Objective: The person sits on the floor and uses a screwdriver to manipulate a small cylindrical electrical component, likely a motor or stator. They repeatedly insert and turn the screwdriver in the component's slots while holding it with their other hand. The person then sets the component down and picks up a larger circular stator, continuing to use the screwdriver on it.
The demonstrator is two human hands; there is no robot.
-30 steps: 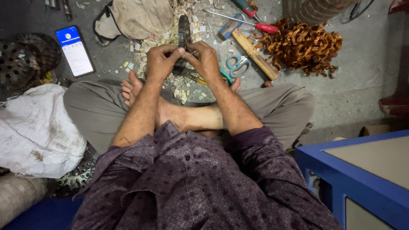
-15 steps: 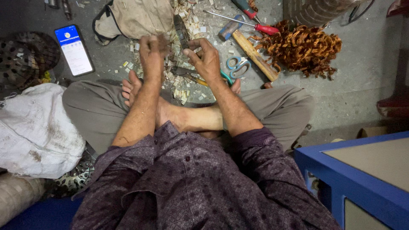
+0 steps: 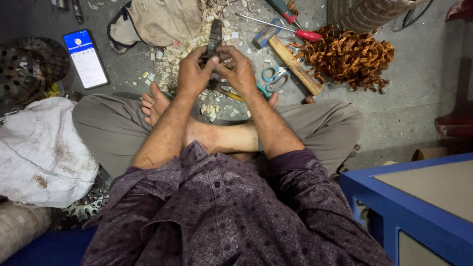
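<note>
Left hand point(image 3: 192, 73) and right hand point(image 3: 240, 71) both clench a dark ring-shaped metal part point(image 3: 214, 37), held upright above the crossed legs. Pale scraps point(image 3: 170, 54) litter the floor beneath. Scissors point(image 3: 274, 79) and a wooden-handled hammer point(image 3: 290, 61) lie just right; a phone point(image 3: 85, 59) lies well left.

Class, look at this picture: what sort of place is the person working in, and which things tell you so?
Probably a small repair workshop, worked on the floor: a hammer and a red-handled screwdriver lie on the concrete, beside a heap of stripped copper wire.
</note>
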